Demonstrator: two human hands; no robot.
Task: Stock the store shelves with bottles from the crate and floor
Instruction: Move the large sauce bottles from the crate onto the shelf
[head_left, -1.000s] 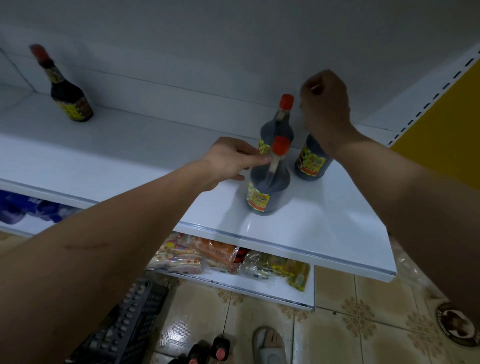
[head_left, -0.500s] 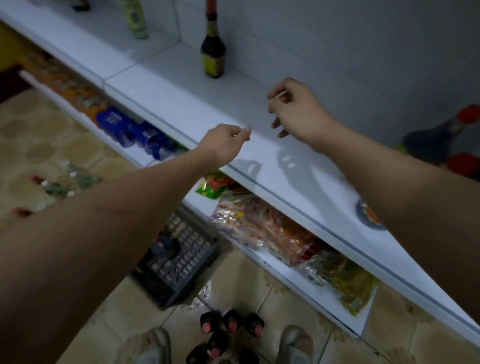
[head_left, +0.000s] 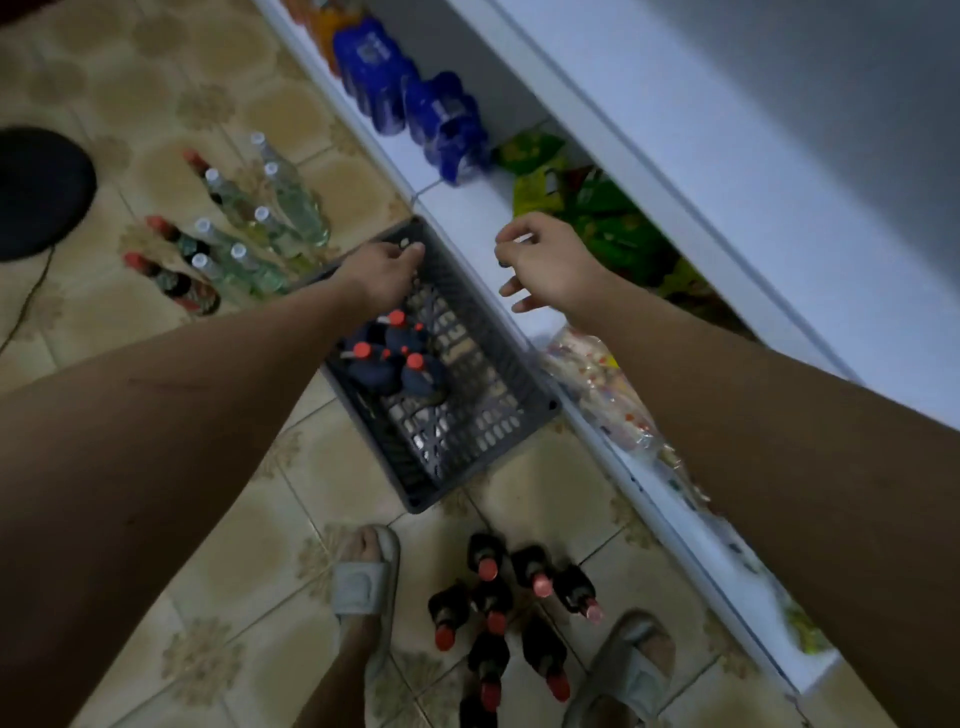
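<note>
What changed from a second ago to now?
Both hands let go of the red-capped bottles set on the upper shelf and came down. The left hand now hangs over the grey crate, the right hand over the lower shelf; neither holds anything. The bottles in the crate and the floor bottles are untouched.

Grey slatted crate (head_left: 457, 415) on floor holds three upright red-capped dark bottles (head_left: 395, 353) at its nine-o'clock side. More red-capped bottles (head_left: 519, 597) stand at its six o'clock; clear ones (head_left: 249, 228) at ten.
</note>
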